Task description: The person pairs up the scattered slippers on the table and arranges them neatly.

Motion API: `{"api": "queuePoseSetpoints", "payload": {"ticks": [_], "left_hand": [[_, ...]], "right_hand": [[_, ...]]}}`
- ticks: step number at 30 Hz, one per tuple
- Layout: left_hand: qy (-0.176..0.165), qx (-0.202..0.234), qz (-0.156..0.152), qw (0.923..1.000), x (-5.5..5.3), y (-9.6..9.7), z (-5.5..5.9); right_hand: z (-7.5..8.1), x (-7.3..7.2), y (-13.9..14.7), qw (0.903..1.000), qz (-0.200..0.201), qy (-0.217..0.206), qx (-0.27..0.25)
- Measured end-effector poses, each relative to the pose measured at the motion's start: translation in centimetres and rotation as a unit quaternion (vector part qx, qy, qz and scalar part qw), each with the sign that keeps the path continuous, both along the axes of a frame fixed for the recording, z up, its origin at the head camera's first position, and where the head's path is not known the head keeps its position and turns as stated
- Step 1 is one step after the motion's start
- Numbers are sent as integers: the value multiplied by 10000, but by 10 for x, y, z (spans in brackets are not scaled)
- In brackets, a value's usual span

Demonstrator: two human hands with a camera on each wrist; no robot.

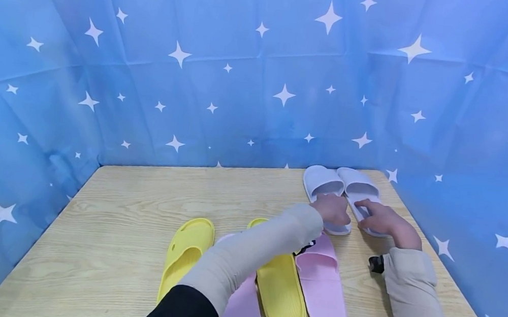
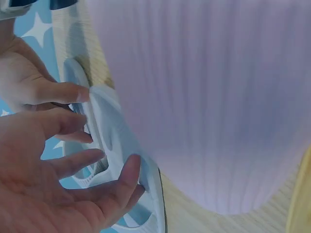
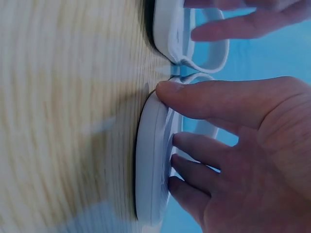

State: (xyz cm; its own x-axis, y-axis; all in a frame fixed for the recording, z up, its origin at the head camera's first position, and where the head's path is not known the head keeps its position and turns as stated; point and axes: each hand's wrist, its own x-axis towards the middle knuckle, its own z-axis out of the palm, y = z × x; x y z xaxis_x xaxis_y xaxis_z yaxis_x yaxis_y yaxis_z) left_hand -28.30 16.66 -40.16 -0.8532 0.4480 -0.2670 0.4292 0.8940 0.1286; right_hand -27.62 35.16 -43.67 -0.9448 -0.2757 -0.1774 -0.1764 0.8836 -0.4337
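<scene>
Two pale lavender-white slippers stand side by side at the table's back right corner, toes to the back. Over the heel half of the left pale slipper [image 1: 323, 176] is my left hand [image 1: 332, 209], its fingers spread and thumb near the sole's edge [image 2: 104, 208]. My right hand [image 1: 383, 223] touches the right pale slipper [image 1: 356, 178]. Its thumb [image 3: 194, 97] lies along the sole's edge while the other fingertips rest on the footbed [image 3: 163, 160]. Both slippers sit flat on the wooden table [image 1: 128, 228].
Nearer me lie a yellow slipper [image 1: 185, 251], a pink slipper [image 1: 241, 310], another yellow slipper [image 1: 282, 294] and another pink slipper [image 1: 321, 287] in a row. My left sleeve [image 1: 259, 251] crosses above them. A blue star-patterned curtain [image 1: 223, 99] borders the table's back and sides.
</scene>
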Motion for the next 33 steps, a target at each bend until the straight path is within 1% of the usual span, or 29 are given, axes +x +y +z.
{"api": "queuePoseSetpoints", "payload": {"ticks": [3, 4, 6, 8, 10, 11, 13, 15, 16, 18, 19, 21, 24, 26, 30, 33], "left_hand": [[-15, -118, 59, 9999, 1, -3, 1], [-128, -184, 83, 9997, 1, -4, 3], [-466, -340, 57, 9983, 0, -8, 8], [-932, -380, -129, 9948, -5, -13, 15], [-1434, -231, -301, 9889, -12, -20, 20], [-1585, -121, -448, 9863, -16, -25, 22], [-1827, 155, -678, 9807, -24, -36, 25], [-1935, 365, -799, 9772, -30, -47, 27], [-1916, 443, -887, 9764, -33, -53, 28], [-1768, 553, -1067, 9769, -35, -66, 30], [-1686, 622, -1115, 9774, -34, -73, 31], [-1425, 782, -1201, 9794, -30, -88, 35], [-1088, 1084, -1175, 9811, -17, -112, 43], [-887, 1274, -1105, 9817, -7, -129, 46], [-645, 1492, -894, 9826, 14, -163, 50], [-534, 1559, -676, 9840, 31, -188, 51]], "right_hand": [[-1, -1, -2, 10000, 33, -39, -67], [-1, -1, -2, 10000, 39, -34, -79], [-1, -2, -3, 10000, 35, -25, -87], [-1, -1, -4, 10000, 6, -57, -82], [-1, -1, -5, 9999, -14, -106, -69], [-1, -1, -5, 9999, -21, -141, -62], [0, 0, -6, 9998, -39, -200, -47], [1, 1, -6, 9997, -37, -230, -39], [1, 2, -6, 9998, -30, -217, -26], [2, 3, -5, 9998, -25, -187, 14], [2, 3, -4, 9999, 2, -150, 41], [4, 3, -4, 9999, 61, -69, 121], [7, 2, -5, 9995, 157, 122, 263], [14, 2, -9, 9988, 208, 319, 292], [32, 7, -23, 9975, 284, 647, 89], [50, 16, -35, 9966, 415, 703, -94]]}}
